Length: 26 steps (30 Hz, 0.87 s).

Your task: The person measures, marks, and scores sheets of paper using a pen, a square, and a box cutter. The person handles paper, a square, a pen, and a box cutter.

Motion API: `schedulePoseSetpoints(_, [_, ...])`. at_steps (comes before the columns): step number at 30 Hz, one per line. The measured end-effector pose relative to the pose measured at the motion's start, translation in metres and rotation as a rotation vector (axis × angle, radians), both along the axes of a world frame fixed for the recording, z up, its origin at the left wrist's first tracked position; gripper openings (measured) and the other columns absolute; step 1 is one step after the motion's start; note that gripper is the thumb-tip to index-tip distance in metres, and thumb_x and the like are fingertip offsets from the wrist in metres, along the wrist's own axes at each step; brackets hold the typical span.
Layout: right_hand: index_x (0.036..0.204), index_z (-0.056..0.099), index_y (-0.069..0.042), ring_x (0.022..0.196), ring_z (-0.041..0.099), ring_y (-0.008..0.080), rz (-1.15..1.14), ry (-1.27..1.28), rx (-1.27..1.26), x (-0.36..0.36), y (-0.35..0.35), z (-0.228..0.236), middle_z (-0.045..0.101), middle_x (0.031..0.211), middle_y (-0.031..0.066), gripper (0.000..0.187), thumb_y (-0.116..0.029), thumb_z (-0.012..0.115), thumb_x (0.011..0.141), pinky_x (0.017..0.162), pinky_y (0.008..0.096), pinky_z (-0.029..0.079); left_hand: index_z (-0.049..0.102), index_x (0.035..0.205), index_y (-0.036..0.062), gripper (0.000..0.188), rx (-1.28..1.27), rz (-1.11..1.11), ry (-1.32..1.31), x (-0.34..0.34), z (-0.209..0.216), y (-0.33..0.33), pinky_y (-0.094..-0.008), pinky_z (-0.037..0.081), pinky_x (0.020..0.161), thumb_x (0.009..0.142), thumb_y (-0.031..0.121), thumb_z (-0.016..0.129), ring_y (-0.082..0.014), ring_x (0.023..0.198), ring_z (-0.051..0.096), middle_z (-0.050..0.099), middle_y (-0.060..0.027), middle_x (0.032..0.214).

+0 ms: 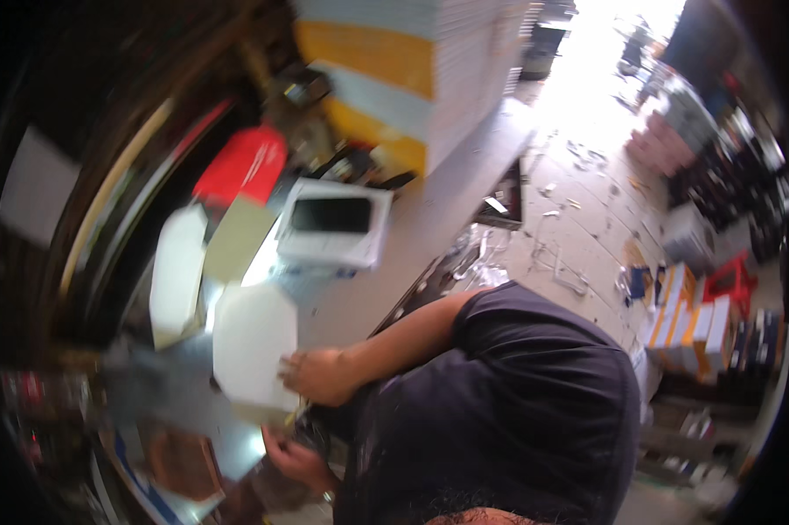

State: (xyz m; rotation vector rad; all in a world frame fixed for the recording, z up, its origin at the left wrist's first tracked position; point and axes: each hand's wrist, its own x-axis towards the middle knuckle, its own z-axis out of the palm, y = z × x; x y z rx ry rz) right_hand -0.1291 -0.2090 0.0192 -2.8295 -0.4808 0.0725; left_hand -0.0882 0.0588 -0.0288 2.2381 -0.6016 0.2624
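Note:
A white eight-sided panel [254,346] with a yellowish lower edge lies in front of me. It may be the lid of a box. My right hand [320,374] rests on its right edge, fingers bent and pressed onto it. Just below the panel's lower end is my left hand [300,462], blurred, with one finger pointing up toward the edge. Whether it touches the panel is unclear. Beyond stands a similar white eight-sided piece [175,276] with a beige side, next to a beige sheet [237,238].
On the grey worktable [350,302] is a white box with a dark window [331,217], near a red rounded object [244,166]. A tall taped stack [477,79] stands at its back. A brown eight-sided piece [184,464] lies lower left. Taped cartons [687,319] and a red stool [731,284] are at right.

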Motion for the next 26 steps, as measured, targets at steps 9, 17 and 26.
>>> schedulePoseSetpoints(9, [0.160,0.057,-0.008,0.164,0.037,0.0357,0.062,-0.017,0.018,-0.002,-0.038,0.001,0.045,0.175,0.0151,0.062,-0.032,0.064,0.103,0.135,0.0539,0.029,0.059,0.098,0.0017,0.004,-0.041,-0.006,-0.082,-0.003,0.013,-0.019,-0.0488,0.052,0.096,0.094,0.002,0.058,-0.0433,0.107,0.069,0.073,-0.0268,0.138])
schedulePoseSetpoints(17, [0.156,0.060,-0.004,0.157,0.046,0.0424,-0.123,-0.034,0.310,0.014,-0.021,0.010,0.055,0.165,0.0238,0.061,-0.023,0.068,0.099,0.133,0.0564,0.033,0.061,0.100,0.0021,0.011,-0.094,0.021,-0.117,-0.006,0.018,-0.026,-0.0493,0.053,0.093,0.091,-0.003,0.060,-0.0423,0.105,0.071,0.077,-0.0227,0.131])
schedulePoseSetpoints(26, [0.155,0.063,-0.003,0.161,0.041,0.0485,0.013,0.012,0.185,0.024,-0.025,0.018,0.052,0.168,0.0236,0.062,-0.019,0.072,0.097,0.133,0.0654,0.026,0.062,0.098,0.0073,0.014,-0.124,0.151,-0.184,-0.015,0.028,-0.011,-0.0455,0.050,0.094,0.087,-0.001,0.067,-0.0366,0.103,0.069,0.078,-0.0151,0.124])
